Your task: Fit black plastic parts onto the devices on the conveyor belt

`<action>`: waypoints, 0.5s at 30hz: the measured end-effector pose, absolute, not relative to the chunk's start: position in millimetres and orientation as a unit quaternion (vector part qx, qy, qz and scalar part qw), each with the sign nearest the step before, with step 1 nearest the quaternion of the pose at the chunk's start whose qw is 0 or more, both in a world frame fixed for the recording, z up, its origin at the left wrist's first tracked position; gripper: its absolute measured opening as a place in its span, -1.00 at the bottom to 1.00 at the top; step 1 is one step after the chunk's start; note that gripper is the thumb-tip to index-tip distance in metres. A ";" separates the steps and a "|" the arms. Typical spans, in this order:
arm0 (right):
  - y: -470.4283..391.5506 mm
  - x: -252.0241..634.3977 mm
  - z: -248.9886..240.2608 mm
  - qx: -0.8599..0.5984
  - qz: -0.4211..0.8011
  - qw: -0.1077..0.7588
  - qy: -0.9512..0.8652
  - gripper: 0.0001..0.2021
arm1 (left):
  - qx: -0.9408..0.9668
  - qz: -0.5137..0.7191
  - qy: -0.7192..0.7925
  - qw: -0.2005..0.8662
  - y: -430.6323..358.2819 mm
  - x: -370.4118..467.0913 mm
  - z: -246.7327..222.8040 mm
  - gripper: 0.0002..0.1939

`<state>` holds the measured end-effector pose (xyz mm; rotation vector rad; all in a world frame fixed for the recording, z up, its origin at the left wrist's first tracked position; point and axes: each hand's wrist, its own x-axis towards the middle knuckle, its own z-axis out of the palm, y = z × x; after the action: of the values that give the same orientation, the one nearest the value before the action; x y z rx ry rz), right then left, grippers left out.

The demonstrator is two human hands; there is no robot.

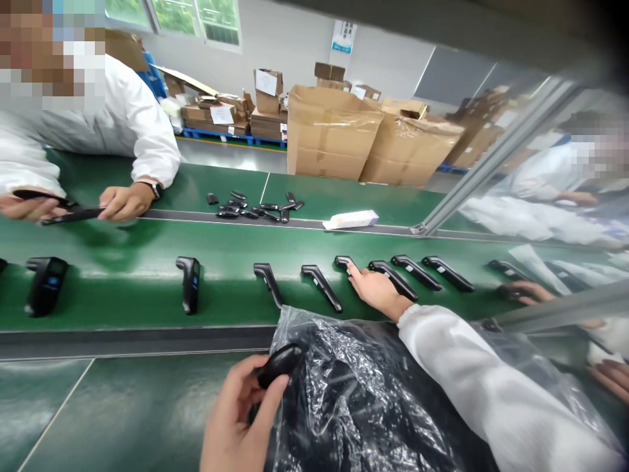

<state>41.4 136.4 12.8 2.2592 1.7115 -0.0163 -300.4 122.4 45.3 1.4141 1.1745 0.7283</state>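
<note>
My left hand [246,413] is closed around a black plastic part [280,365], held over the left edge of a clear plastic bag [363,393] full of dark items. Farther up, my right hand [377,288] reaches across the bag to the green belt, its fingers on a black handheld device [343,262] that lies there. Much of that device is hidden under the fingers. Several similar black devices lie in a row along the belt, some to the right [448,274] and others to the left [322,287]. Two farther left show blue labels [190,283].
Across the belt [122,301], a person in white sleeves holds black parts. Small black pieces [238,204] and a white box [351,219] lie on the far side. A metal post [491,157] rises at right, near other people's hands. Large cartons [329,131] stand behind.
</note>
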 end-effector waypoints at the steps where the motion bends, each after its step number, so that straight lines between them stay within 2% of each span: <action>1: 137.7 40.4 16.3 0.802 -0.017 0.146 0.579 -0.52 | 0.581 0.299 0.503 0.566 119.5 -296.5 47.1 -0.61; 4: 131.8 33.2 37.2 0.843 -0.008 0.105 0.527 -0.48 | 0.570 0.282 0.508 0.581 116.3 -293.3 47.7 -0.58; 7: 111.9 9.4 74.6 0.839 -0.026 -0.045 0.541 -0.45 | 0.591 0.272 0.479 0.589 119.9 -290.8 47.5 -0.58; 9: 97.9 -17.1 101.9 0.715 -0.192 -0.154 0.655 -0.46 | 0.620 0.250 0.453 0.590 121.5 -284.3 50.9 -0.61; 11: 88.7 -44.5 122.9 0.577 -0.337 -0.189 0.720 -0.54 | 0.666 0.225 0.425 0.570 121.0 -276.5 56.2 -0.64; 13: 85.3 -62.0 133.0 0.526 -0.397 -0.190 0.728 -0.70 | 0.722 0.217 0.401 0.520 121.6 -274.2 59.7 -0.64; 15: 86.2 -61.6 131.0 0.551 -0.417 -0.190 0.697 -0.79 | 0.780 0.233 0.390 0.430 127.0 -283.8 57.0 -0.61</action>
<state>-61.6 86.2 131.0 1.9800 2.5019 -1.4976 -283.8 127.0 57.0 1.9466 0.9719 0.5820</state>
